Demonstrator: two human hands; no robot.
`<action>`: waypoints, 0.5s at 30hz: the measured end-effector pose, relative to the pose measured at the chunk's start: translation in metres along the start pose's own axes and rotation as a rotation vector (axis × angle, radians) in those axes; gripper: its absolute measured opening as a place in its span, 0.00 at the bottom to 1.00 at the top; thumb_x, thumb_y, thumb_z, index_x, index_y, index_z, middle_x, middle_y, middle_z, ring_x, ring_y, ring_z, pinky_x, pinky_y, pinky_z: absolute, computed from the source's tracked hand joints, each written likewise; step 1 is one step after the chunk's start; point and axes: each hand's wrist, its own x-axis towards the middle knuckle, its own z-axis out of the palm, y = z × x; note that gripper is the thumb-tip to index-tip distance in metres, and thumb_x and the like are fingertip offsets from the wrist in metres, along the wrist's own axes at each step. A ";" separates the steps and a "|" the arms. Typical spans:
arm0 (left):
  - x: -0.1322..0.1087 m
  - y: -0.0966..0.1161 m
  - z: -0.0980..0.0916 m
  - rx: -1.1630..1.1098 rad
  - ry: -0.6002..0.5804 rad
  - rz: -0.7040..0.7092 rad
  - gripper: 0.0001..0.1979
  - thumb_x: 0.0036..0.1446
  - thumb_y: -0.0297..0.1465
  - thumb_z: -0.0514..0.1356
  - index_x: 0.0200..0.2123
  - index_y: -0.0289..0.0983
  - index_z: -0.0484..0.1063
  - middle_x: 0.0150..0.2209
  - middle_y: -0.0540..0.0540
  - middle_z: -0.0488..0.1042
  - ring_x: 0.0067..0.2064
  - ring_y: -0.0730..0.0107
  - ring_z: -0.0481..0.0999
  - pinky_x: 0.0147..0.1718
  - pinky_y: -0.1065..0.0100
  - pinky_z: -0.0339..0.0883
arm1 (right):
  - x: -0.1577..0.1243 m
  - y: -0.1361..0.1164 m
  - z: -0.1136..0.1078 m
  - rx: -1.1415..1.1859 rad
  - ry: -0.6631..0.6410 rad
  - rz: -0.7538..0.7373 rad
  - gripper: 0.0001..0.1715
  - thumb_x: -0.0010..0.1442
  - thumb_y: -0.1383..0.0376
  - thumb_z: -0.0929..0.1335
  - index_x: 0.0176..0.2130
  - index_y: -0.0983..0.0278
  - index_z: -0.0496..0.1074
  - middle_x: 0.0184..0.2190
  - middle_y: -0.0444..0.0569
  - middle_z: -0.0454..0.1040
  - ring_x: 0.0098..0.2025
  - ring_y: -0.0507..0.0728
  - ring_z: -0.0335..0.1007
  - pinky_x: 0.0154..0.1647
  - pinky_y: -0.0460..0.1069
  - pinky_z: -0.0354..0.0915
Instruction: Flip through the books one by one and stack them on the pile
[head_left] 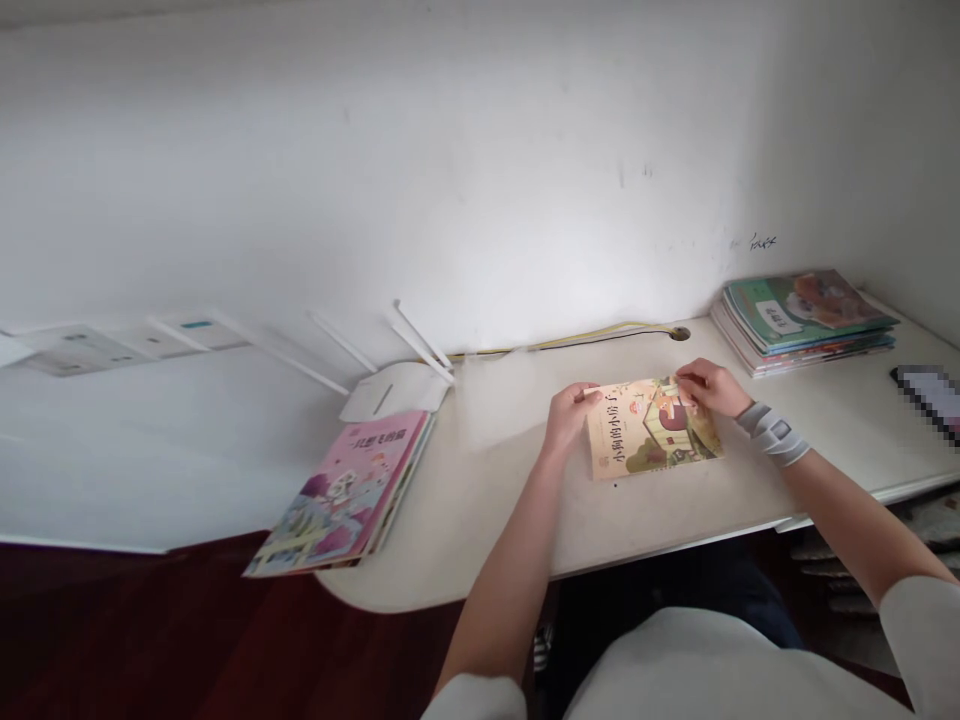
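Observation:
A thin picture book (pixel 652 428) with a yellow illustrated cover, showing a little house and trees, is between my two hands over the white desk (pixel 517 520). My left hand (pixel 568 415) grips its upper left corner, thumb on the cover. At the upper right corner, my right hand (pixel 709 387) pinches the edge with bent fingers. The fingertips under the book are hidden. A grey band is around my right wrist.
Several picture books with a pink top cover (pixel 360 480) overhang the desk's left edge, by a white router (pixel 394 390) with raised antennas. A book stack (pixel 810 315) stands back right, near a phone (pixel 930 400). Cables (pixel 570 338) run along the wall into a round hole (pixel 679 334).

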 end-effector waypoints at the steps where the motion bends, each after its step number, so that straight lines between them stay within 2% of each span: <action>1: -0.001 0.002 -0.001 -0.018 -0.002 -0.001 0.17 0.42 0.39 0.66 0.34 0.34 0.73 0.27 0.48 0.74 0.29 0.69 0.73 0.30 0.68 0.65 | 0.001 0.001 -0.007 0.129 -0.017 0.043 0.22 0.57 0.52 0.62 0.38 0.66 0.73 0.34 0.52 0.74 0.35 0.55 0.68 0.40 0.51 0.65; 5: -0.004 0.009 0.000 -0.078 -0.015 0.002 0.18 0.41 0.43 0.66 0.30 0.35 0.71 0.28 0.47 0.75 0.30 0.68 0.74 0.30 0.68 0.66 | -0.002 0.002 -0.023 0.509 -0.059 0.223 0.22 0.49 0.49 0.69 0.33 0.66 0.73 0.29 0.47 0.75 0.30 0.52 0.68 0.36 0.49 0.65; 8: -0.005 0.013 0.003 -0.081 -0.039 0.013 0.18 0.43 0.45 0.64 0.27 0.35 0.69 0.37 0.41 0.77 0.36 0.63 0.76 0.33 0.66 0.68 | -0.004 0.005 -0.020 0.648 -0.003 0.333 0.22 0.45 0.49 0.71 0.32 0.65 0.72 0.26 0.44 0.73 0.26 0.50 0.66 0.30 0.47 0.64; 10: -0.005 0.013 0.005 -0.037 -0.036 0.021 0.18 0.46 0.45 0.61 0.27 0.35 0.67 0.38 0.40 0.77 0.37 0.62 0.76 0.33 0.65 0.69 | -0.004 0.008 -0.013 0.700 0.034 0.372 0.24 0.44 0.49 0.72 0.32 0.65 0.71 0.25 0.44 0.73 0.25 0.49 0.66 0.29 0.46 0.64; 12: -0.005 0.011 0.007 0.039 -0.007 0.024 0.17 0.48 0.45 0.59 0.29 0.36 0.68 0.34 0.43 0.76 0.34 0.64 0.76 0.32 0.65 0.68 | -0.003 0.011 -0.007 0.619 0.048 0.384 0.25 0.45 0.47 0.70 0.33 0.65 0.71 0.27 0.46 0.74 0.26 0.50 0.67 0.28 0.46 0.64; 15: -0.003 0.004 0.009 0.198 0.068 0.024 0.16 0.51 0.42 0.57 0.39 0.36 0.68 0.30 0.47 0.74 0.32 0.66 0.75 0.31 0.66 0.68 | 0.002 0.014 -0.002 0.230 0.006 0.413 0.28 0.52 0.45 0.63 0.36 0.66 0.72 0.29 0.48 0.76 0.27 0.52 0.69 0.27 0.46 0.64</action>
